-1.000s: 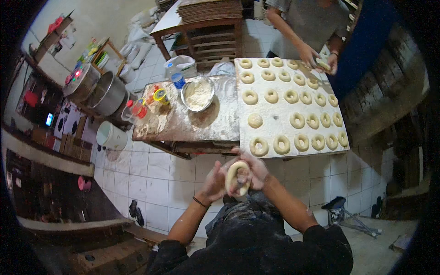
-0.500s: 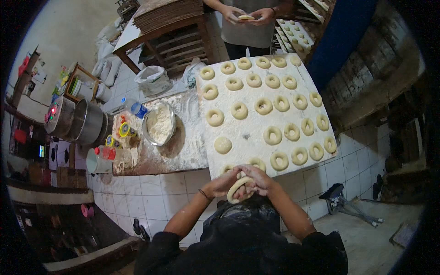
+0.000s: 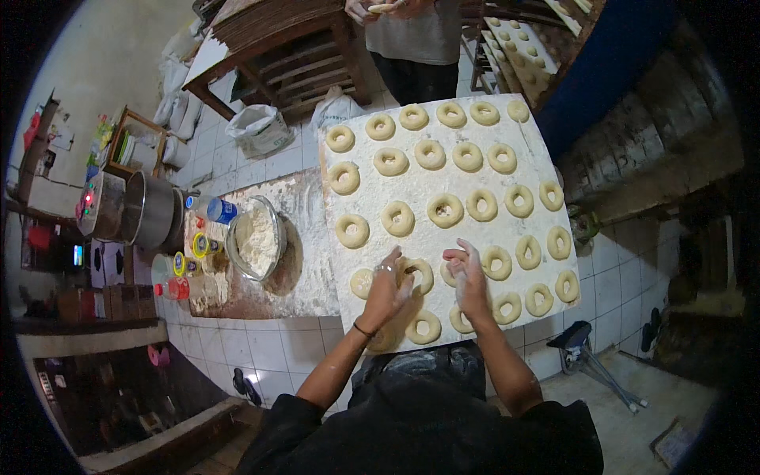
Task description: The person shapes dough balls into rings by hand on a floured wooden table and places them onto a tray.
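Observation:
Rows of pale dough rings point(image 3: 445, 210) lie on a flour-dusted board point(image 3: 380, 190) in front of me. My left hand point(image 3: 385, 291) is over the board's near part, fingers loosely extended beside a dough ring point(image 3: 423, 273); whether they touch its left edge I cannot tell. Left of that hand rests a round dough piece point(image 3: 362, 283) without a visible hole. My right hand point(image 3: 469, 283) hovers with fingers apart and nothing in them, partly covering another dough ring point(image 3: 449, 275). Flour whitens the fingers of both hands.
Left of the board, a floury table point(image 3: 305, 273) bears a metal bowl of flour point(image 3: 258, 239), jars and bottles. A large steel pot point(image 3: 148, 210) stands farther left. Across the board, a co-worker's hands point(image 3: 388, 8) hold a piece of dough. Racked trays point(image 3: 518, 51) stand at far right.
The dough ring I held in both hands now lies on the board, in the former gap right of the round piece. My hands have moved forward and apart.

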Demonstrator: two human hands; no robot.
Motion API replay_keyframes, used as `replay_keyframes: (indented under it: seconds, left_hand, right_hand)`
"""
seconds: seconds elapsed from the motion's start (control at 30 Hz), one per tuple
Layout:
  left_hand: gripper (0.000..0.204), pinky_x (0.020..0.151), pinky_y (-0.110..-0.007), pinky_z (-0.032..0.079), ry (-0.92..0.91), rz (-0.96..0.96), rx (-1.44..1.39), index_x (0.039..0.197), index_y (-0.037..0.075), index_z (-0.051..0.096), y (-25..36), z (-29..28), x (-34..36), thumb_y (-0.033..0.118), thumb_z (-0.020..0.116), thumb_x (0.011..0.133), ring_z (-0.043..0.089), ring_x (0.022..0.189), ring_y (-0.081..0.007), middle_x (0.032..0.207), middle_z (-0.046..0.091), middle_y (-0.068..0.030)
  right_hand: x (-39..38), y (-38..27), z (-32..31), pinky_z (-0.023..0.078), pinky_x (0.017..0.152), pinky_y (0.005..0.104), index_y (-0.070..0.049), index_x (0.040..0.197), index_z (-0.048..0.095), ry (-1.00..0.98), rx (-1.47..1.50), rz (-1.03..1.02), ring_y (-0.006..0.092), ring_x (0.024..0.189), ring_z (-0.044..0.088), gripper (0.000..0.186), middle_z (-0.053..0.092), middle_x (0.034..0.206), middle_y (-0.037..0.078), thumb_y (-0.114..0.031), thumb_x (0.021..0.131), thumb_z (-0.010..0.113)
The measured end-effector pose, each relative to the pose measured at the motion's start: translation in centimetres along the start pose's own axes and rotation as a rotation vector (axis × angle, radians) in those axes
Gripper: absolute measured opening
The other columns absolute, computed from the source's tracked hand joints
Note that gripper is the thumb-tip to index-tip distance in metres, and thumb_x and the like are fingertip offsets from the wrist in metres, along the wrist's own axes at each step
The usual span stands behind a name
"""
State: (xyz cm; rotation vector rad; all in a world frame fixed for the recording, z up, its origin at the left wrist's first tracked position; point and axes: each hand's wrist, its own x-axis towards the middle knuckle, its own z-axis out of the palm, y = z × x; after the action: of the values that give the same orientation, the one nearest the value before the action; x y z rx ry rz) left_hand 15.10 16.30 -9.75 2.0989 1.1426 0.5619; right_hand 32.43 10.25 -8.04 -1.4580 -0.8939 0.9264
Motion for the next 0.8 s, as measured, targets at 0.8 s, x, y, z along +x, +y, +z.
replay_keyframes:
  seconds: [0.8]
  left_hand:
    - [0.044,0.094,-0.038,0.037,0.552,-0.289,-0.214,0.117,0.003,0.05,1.9,-5.4,-11.2,0.029,0.059,0.082,0.048,0.11,-0.0304,0.116,0.052,-0.0179]
  right_hand:
    - [-0.8,-2.3,11.0,0.045,0.067,0.0283,-0.001,0.087,0.056,-1.001,-0.252,-0.118,0.0154,0.076,0.055,0.021,0.057,0.083,0.007,0.0,0.067,0.062]
